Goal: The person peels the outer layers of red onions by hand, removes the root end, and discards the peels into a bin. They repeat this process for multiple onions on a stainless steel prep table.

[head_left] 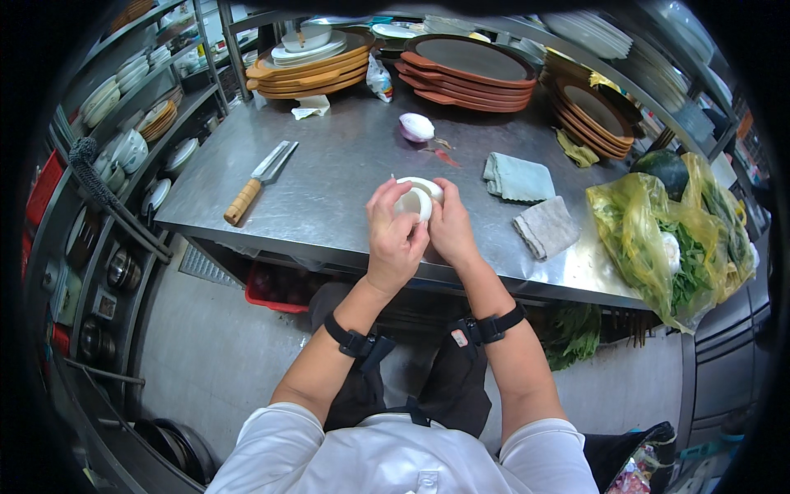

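Above the front edge of a steel worktable [345, 160], both hands are shut on a pair of white hollow round pieces [424, 196]; I cannot tell their material. My left hand [390, 238] holds the nearer piece, its fingers curled over the left side. My right hand [453, 225] grips from the right, thumb and fingers on the rims. Beyond the hands lies a peeled red onion [416, 127], with scraps of skin [445, 157] beside it. To the left rests a wooden-handled knife [245, 200], its shiny blade pointing away.
Folded blue [521, 177] and grey [547, 227] cloths lie right of my hands. Yellow plastic bags of greens [636, 210] and a dark round melon [660, 171] sit at the right end. Stacked platters [469, 62] line the back. Dish shelves [120, 197] stand left.
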Demonstrator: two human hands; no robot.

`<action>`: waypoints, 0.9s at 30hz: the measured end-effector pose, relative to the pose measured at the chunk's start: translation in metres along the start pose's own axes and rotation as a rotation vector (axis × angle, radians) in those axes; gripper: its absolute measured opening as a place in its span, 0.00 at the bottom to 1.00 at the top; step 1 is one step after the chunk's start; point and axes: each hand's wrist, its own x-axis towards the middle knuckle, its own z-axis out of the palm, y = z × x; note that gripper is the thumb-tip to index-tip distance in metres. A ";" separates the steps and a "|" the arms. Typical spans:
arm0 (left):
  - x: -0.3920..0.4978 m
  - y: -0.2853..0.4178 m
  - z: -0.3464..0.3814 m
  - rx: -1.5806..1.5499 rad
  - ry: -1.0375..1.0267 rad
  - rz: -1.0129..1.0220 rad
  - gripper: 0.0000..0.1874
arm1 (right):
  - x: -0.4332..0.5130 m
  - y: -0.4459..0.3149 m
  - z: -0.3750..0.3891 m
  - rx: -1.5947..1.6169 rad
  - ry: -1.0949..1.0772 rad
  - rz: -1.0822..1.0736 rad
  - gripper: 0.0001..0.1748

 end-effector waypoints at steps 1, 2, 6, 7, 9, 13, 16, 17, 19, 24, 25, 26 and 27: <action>-0.001 -0.001 0.000 -0.003 -0.003 0.023 0.06 | 0.000 0.001 -0.001 0.015 -0.003 0.000 0.19; -0.003 -0.002 0.000 -0.008 -0.008 0.040 0.06 | 0.001 0.001 -0.002 0.037 -0.002 -0.001 0.19; -0.006 -0.005 -0.006 0.027 -0.044 0.127 0.11 | 0.001 0.002 -0.002 0.079 -0.017 0.025 0.17; -0.006 -0.005 -0.008 0.046 -0.046 0.078 0.14 | 0.001 0.002 -0.002 0.084 -0.017 0.018 0.17; -0.005 -0.006 -0.011 0.074 -0.030 0.018 0.21 | 0.002 0.002 -0.001 0.088 -0.013 0.022 0.17; 0.003 -0.010 -0.012 0.107 -0.103 -0.192 0.37 | 0.002 0.001 -0.001 0.082 -0.022 0.077 0.17; 0.007 -0.016 -0.011 0.227 -0.216 -0.125 0.39 | 0.001 0.001 -0.001 0.050 -0.029 0.071 0.17; 0.007 -0.018 -0.010 0.232 -0.199 -0.111 0.39 | 0.001 0.001 -0.001 0.035 -0.026 0.061 0.18; 0.006 -0.020 -0.008 0.234 -0.156 -0.090 0.39 | 0.000 0.000 -0.001 0.005 0.003 0.024 0.17; -0.004 -0.016 -0.014 0.176 -0.119 0.044 0.34 | 0.003 0.000 -0.002 0.051 -0.007 0.090 0.19; -0.006 -0.015 -0.016 0.118 -0.102 0.044 0.34 | 0.003 0.000 -0.002 0.069 0.005 0.086 0.20; -0.009 -0.014 -0.018 0.060 -0.094 0.012 0.35 | 0.003 0.000 -0.002 0.091 0.016 0.088 0.21; -0.013 -0.013 -0.020 -0.021 -0.076 -0.027 0.35 | 0.003 0.001 -0.001 0.091 0.008 0.108 0.21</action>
